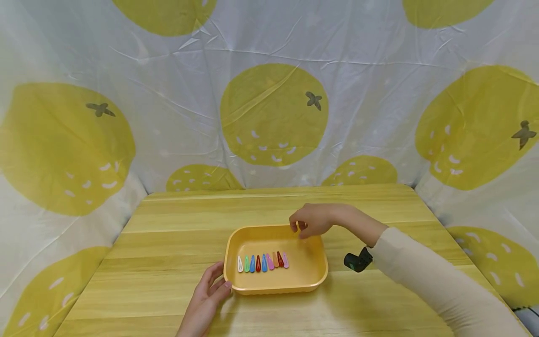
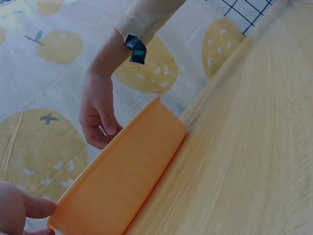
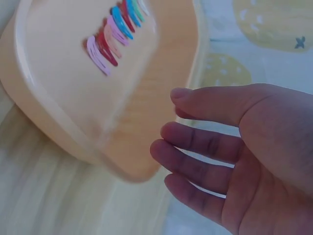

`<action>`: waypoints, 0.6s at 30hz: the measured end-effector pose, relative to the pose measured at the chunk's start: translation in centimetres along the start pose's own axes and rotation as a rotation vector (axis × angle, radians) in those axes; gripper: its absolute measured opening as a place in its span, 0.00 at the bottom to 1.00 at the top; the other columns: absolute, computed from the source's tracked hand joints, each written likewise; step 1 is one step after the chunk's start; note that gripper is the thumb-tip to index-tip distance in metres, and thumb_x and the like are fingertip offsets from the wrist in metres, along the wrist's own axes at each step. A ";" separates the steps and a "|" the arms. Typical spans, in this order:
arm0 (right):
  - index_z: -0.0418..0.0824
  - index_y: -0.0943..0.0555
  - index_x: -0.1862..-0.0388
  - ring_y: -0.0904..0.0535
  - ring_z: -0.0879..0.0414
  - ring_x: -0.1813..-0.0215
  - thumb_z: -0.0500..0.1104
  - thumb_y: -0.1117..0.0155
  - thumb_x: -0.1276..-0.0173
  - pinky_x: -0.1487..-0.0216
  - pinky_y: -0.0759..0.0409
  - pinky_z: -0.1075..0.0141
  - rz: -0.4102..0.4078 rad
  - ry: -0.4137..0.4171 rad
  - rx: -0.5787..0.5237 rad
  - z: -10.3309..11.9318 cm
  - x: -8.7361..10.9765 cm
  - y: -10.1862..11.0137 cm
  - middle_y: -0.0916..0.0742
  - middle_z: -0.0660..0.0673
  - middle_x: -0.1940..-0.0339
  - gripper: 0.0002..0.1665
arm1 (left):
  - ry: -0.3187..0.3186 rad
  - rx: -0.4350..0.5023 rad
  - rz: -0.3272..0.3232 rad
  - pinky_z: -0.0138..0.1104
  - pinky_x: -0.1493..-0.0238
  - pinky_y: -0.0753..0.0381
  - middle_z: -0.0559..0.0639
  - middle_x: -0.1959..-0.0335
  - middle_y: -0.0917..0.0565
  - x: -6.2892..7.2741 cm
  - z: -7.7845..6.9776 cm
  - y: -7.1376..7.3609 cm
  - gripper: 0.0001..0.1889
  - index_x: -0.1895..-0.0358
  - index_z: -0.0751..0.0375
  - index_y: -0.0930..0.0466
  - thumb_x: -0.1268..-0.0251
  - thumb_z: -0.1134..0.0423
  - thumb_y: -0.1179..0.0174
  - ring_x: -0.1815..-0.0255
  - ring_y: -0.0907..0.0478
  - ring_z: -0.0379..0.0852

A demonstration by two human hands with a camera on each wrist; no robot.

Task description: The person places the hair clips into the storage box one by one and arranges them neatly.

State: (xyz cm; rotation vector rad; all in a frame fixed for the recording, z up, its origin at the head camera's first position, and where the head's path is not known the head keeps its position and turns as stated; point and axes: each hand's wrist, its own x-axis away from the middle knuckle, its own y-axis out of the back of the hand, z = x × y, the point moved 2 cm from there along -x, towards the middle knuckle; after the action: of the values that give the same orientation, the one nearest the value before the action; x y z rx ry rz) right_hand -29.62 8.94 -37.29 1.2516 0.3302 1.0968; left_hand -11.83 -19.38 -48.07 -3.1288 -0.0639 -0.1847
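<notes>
A yellow-orange plastic tray lies on the table. Inside it, several snap hair clips form a row in white, green, blue, red, pink and orange. My left hand holds the tray's near left corner, with the thumb at the rim and the fingers against the side. At the far right corner, my right hand hovers by the rim, fingers loosely bent and thumb apart from them. Nothing shows between the fingers of the right hand in the right wrist view. The left wrist view hides the tray's inside behind its wall.
The wooden table extends around the tray on every side. Behind and beside it hangs a pale curtain with yellow fruit prints. A black wrist camera sits on the right wrist. Blue wire mesh shows in the left wrist view.
</notes>
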 end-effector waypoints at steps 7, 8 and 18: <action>0.41 0.19 0.46 0.21 0.57 0.59 0.41 0.34 0.24 0.57 0.20 0.61 -0.005 -0.008 -0.032 -1.4 1.9 1.1 0.17 0.54 0.60 0.11 | 0.002 0.004 0.004 0.43 0.40 0.18 0.71 0.25 0.38 0.0 -0.1 -0.1 0.30 0.23 0.70 0.42 0.24 0.74 0.46 0.27 0.39 0.72; 0.41 0.19 0.46 0.20 0.57 0.58 0.41 0.34 0.24 0.56 0.19 0.61 -0.006 -0.009 -0.035 -1.6 2.2 1.2 0.16 0.54 0.59 0.12 | 0.002 0.004 0.005 0.43 0.40 0.18 0.71 0.25 0.38 0.0 -0.1 -0.1 0.30 0.23 0.70 0.42 0.24 0.74 0.46 0.26 0.39 0.72; 0.42 0.19 0.45 0.19 0.55 0.55 0.42 0.33 0.25 0.53 0.18 0.59 -0.017 -0.061 -0.088 -4.8 4.6 1.7 0.16 0.51 0.57 0.13 | 0.007 0.014 0.006 0.42 0.41 0.17 0.72 0.25 0.39 0.0 -0.1 -0.1 0.30 0.23 0.71 0.43 0.24 0.75 0.46 0.27 0.39 0.72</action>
State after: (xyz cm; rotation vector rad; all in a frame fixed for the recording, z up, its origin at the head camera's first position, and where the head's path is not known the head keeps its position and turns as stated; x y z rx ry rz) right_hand -31.71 15.37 -35.84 1.1991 0.2435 1.0459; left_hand -11.80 -19.24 -47.95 -3.1142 -0.0552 -0.1937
